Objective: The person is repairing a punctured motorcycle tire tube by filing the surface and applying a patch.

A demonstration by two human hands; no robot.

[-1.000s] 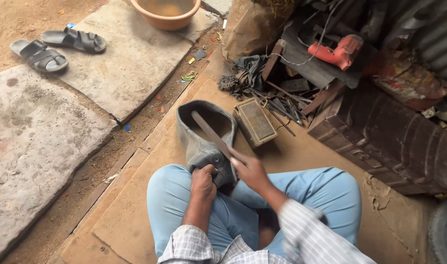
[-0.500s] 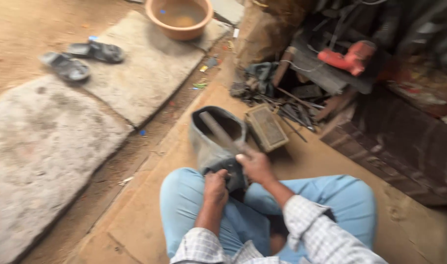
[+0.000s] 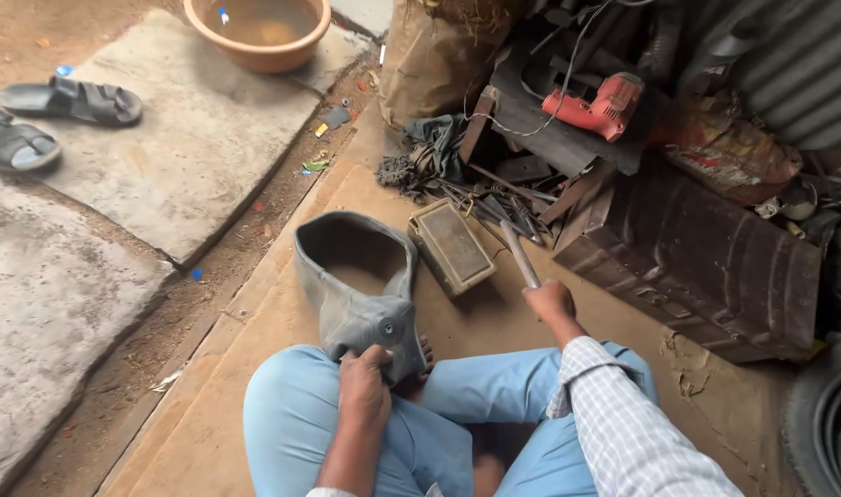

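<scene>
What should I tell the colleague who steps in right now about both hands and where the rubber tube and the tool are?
Left hand: pressing the grey rubber tube against the knees; its loop lies open on the brown mat.
Right hand: gripping a metal rod, raised to the right, clear of the tube.
Nearby: flat metal box beside the tube, red power drill on the scrap pile, basin of water at the top.
Done or left: cannot be told from the picture.
</scene>
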